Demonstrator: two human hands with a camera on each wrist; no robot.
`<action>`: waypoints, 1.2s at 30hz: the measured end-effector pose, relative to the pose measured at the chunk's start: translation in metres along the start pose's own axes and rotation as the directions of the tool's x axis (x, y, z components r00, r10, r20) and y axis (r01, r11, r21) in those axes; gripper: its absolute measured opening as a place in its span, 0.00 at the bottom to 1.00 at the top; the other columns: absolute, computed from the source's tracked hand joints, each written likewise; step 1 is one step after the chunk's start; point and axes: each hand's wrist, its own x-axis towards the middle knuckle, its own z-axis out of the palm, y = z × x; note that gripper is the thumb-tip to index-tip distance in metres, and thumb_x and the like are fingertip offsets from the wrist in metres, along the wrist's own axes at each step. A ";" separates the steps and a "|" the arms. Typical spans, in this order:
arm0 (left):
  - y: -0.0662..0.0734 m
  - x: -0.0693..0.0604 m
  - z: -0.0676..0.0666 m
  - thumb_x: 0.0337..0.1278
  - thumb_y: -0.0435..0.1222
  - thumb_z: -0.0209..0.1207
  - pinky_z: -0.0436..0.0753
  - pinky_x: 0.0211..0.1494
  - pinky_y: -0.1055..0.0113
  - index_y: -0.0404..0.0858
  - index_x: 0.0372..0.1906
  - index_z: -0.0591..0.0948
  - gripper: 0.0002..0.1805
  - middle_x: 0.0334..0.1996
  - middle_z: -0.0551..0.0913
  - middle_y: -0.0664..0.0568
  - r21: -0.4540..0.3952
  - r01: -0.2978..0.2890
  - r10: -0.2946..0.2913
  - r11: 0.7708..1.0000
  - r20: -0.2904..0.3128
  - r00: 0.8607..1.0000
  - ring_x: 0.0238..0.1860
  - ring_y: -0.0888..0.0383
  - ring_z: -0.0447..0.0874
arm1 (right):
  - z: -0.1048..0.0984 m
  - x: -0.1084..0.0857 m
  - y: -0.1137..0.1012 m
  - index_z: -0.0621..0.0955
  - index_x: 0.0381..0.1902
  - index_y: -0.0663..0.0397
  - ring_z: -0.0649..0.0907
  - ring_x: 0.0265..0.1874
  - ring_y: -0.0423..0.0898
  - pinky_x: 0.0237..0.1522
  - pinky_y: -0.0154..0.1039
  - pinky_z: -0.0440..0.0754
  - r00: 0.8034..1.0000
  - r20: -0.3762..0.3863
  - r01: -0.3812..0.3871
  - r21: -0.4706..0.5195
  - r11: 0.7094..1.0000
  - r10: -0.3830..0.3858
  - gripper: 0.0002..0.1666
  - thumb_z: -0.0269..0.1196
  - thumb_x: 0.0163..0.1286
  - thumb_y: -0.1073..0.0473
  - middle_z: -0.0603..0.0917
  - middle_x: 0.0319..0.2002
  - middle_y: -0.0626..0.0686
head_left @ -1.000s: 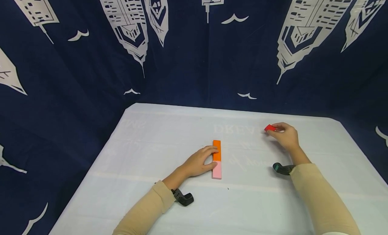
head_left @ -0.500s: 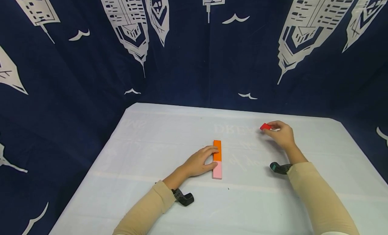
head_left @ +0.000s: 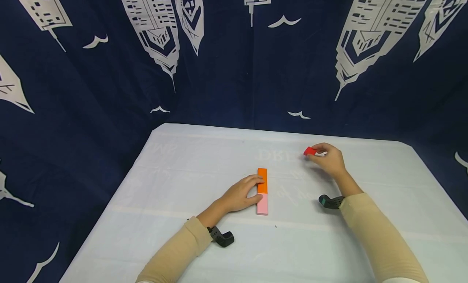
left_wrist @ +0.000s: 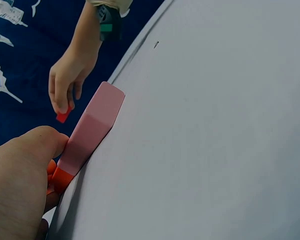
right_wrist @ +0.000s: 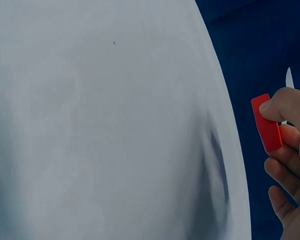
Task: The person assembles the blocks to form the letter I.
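Note:
An orange block [head_left: 262, 172] and a pink block [head_left: 262, 208] lie end to end in one straight line on the white table cover. My left hand [head_left: 239, 195] rests on them from the left side, fingertips on the orange block and thumb on the pink one. In the left wrist view, that thumb touches the pink block [left_wrist: 90, 131], while the orange block [left_wrist: 63, 180] is partly hidden behind the hand. Farther back on the right, my right hand [head_left: 332, 160] holds a small red block [head_left: 309, 151] above the cover, pinched between thumb and fingers.
The white-covered table [head_left: 153, 234] stands before a navy cloth [head_left: 219, 80] printed with white buildings and birds. Each wrist carries a black camera mount, such as the right one [head_left: 330, 201]. A tiny dark speck [head_left: 276, 226] marks the cover near the middle.
My right hand has moved left and slightly back, carrying the red block nearer the orange and pink row. The left hand and the two blocks under it have stayed put.

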 end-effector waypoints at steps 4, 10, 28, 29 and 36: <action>-0.001 -0.001 0.000 0.67 0.45 0.54 0.60 0.73 0.56 0.39 0.68 0.69 0.28 0.70 0.65 0.47 0.011 -0.004 0.004 1.000 -0.012 1.000 0.71 0.51 0.61 | 0.005 0.002 -0.007 0.80 0.49 0.67 0.76 0.48 0.60 0.41 0.44 0.72 1.000 0.011 0.002 0.012 1.000 -0.003 0.24 0.69 0.61 0.56 0.81 0.45 0.66; 0.000 0.000 -0.001 0.68 0.44 0.54 0.59 0.73 0.57 0.40 0.69 0.68 0.28 0.71 0.64 0.49 -0.003 0.027 -0.027 1.000 0.008 1.000 0.71 0.52 0.60 | 0.012 0.005 -0.013 0.80 0.49 0.67 0.77 0.47 0.60 0.40 0.45 0.73 1.000 0.019 0.021 0.028 0.999 -0.022 0.23 0.69 0.61 0.57 0.81 0.45 0.66; 0.000 0.002 -0.001 0.67 0.44 0.55 0.60 0.73 0.60 0.41 0.69 0.69 0.28 0.71 0.65 0.49 0.000 0.034 -0.034 0.999 0.018 0.999 0.71 0.53 0.61 | 0.034 0.006 -0.028 0.81 0.48 0.67 0.78 0.47 0.59 0.47 0.47 0.73 0.996 0.050 0.074 0.085 0.994 -0.078 0.21 0.70 0.60 0.59 0.82 0.44 0.65; -0.001 0.002 0.000 0.67 0.45 0.55 0.60 0.73 0.60 0.41 0.69 0.68 0.28 0.71 0.65 0.49 0.001 0.033 -0.033 0.999 0.018 0.999 0.71 0.53 0.61 | 0.036 0.006 -0.029 0.81 0.48 0.67 0.78 0.47 0.59 0.48 0.48 0.73 0.995 0.053 0.075 0.086 0.993 -0.080 0.21 0.70 0.60 0.59 0.82 0.44 0.65; 0.000 0.003 -0.001 0.68 0.45 0.55 0.60 0.73 0.59 0.42 0.69 0.68 0.28 0.71 0.64 0.49 0.009 0.039 -0.039 0.999 0.022 0.999 0.71 0.53 0.61 | 0.045 0.004 -0.041 0.80 0.49 0.65 0.77 0.49 0.58 0.53 0.52 0.73 0.990 0.115 0.068 0.080 0.994 -0.077 0.21 0.69 0.61 0.60 0.82 0.46 0.63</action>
